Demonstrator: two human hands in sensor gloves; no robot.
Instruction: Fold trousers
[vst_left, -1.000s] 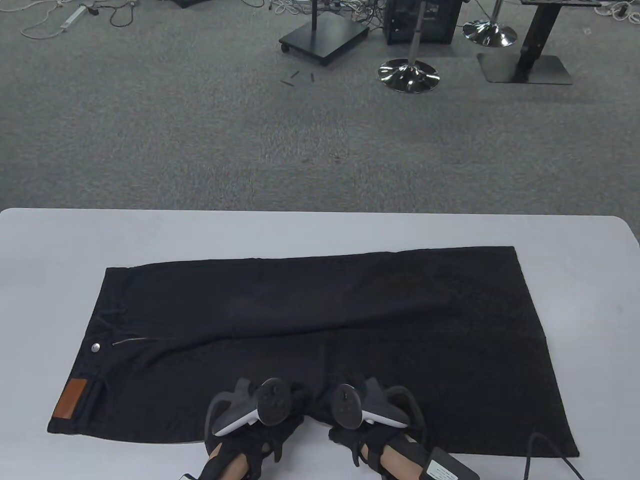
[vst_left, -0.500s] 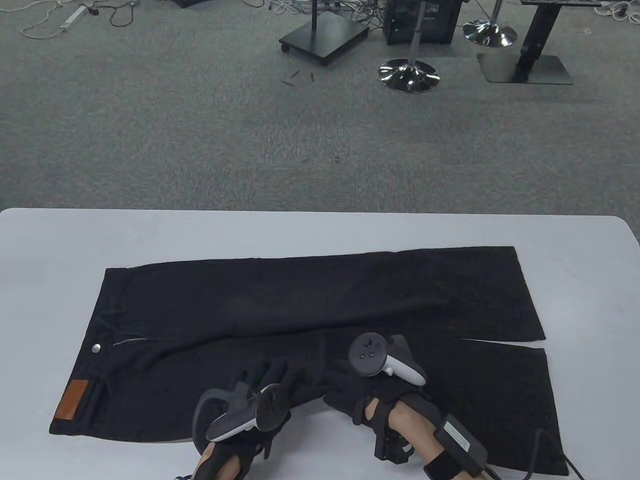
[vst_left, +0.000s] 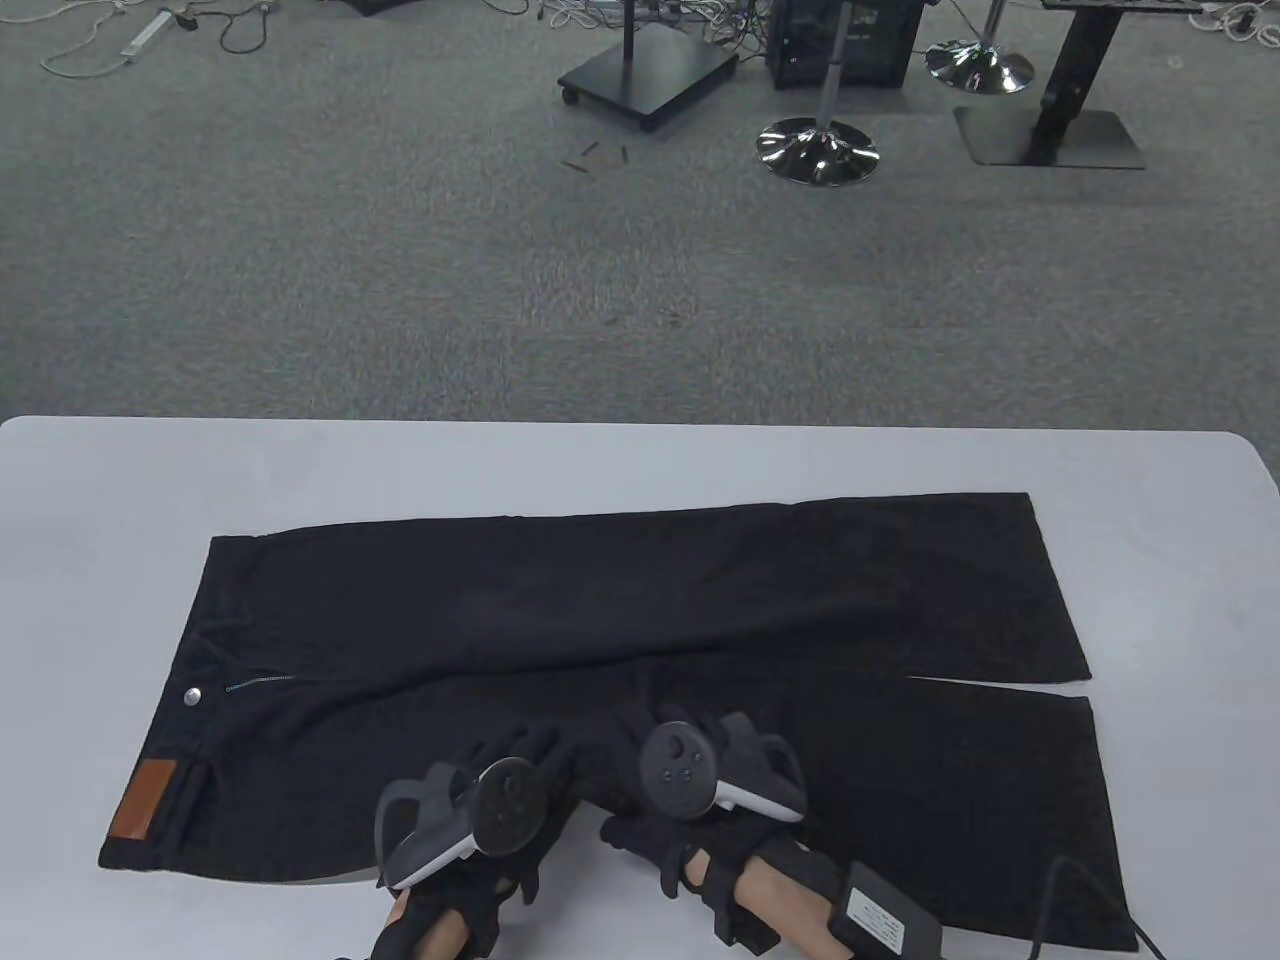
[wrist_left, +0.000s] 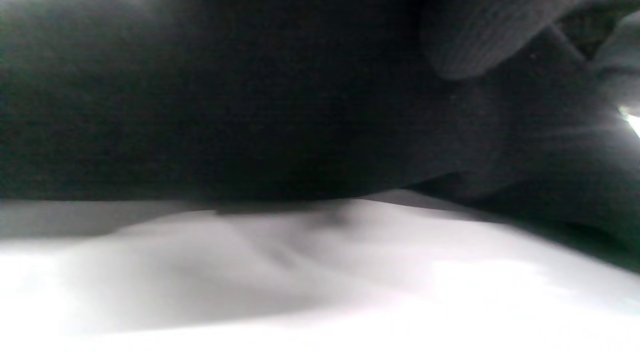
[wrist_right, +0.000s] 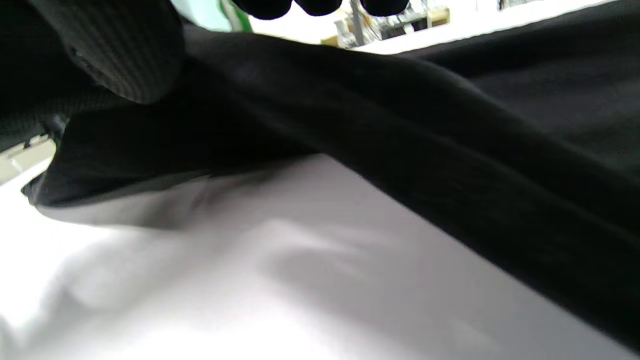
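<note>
Black trousers (vst_left: 640, 590) lie flat on the white table (vst_left: 640, 460), waistband at the left with a brown patch (vst_left: 143, 796) and a metal button (vst_left: 191, 696), legs running right. Both hands are at the middle of the near leg's front edge. My left hand (vst_left: 525, 760) holds that edge, fingers on top; the left wrist view shows the cloth (wrist_left: 200, 100) slightly raised off the table. My right hand (vst_left: 625, 735) pinches the edge beside it; the right wrist view shows the thumb (wrist_right: 125, 50) against the lifted cloth (wrist_right: 450, 125).
A thin gap (vst_left: 1000, 685) shows between the two leg hems at the right. A black box and cable (vst_left: 890, 915) sit on my right forearm. Beyond the table's far edge is carpet with stool bases (vst_left: 817, 150) and stands.
The near leg slid toward me, opening a gap between the hems. My right hand reached farther onto the leg, then came back beside the left. The front edge is now bunched between the hands.
</note>
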